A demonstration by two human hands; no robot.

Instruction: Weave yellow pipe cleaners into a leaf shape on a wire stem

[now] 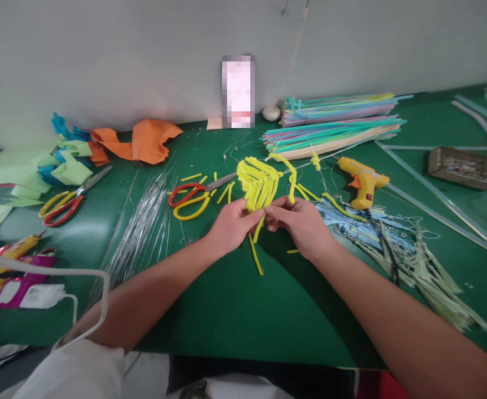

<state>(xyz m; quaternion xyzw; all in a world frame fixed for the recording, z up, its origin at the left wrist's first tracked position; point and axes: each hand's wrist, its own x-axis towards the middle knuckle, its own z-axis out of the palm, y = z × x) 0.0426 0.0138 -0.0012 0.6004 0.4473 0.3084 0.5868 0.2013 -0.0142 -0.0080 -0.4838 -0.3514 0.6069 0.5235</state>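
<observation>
Both my hands meet over the middle of the green table [235, 310]. My left hand [230, 224] pinches the lower end of a bundle of bent yellow straws [257, 183] that fans upward. My right hand [299, 221] is closed on the same bundle from the right, fingers pinched at its base. A single yellow straw [255, 254] hangs down below the hands. Short yellow straw offcuts [224, 191] lie scattered just behind the bundle.
Red-and-yellow scissors [191, 198] lie left of the bundle, another pair [66, 202] farther left. A yellow glue gun [363, 182] rests to the right. Thin wires [141, 227], coloured straw stacks [334, 130], folded paper [143, 138], straw scraps [401, 249] and a white cable [60, 274] surround them.
</observation>
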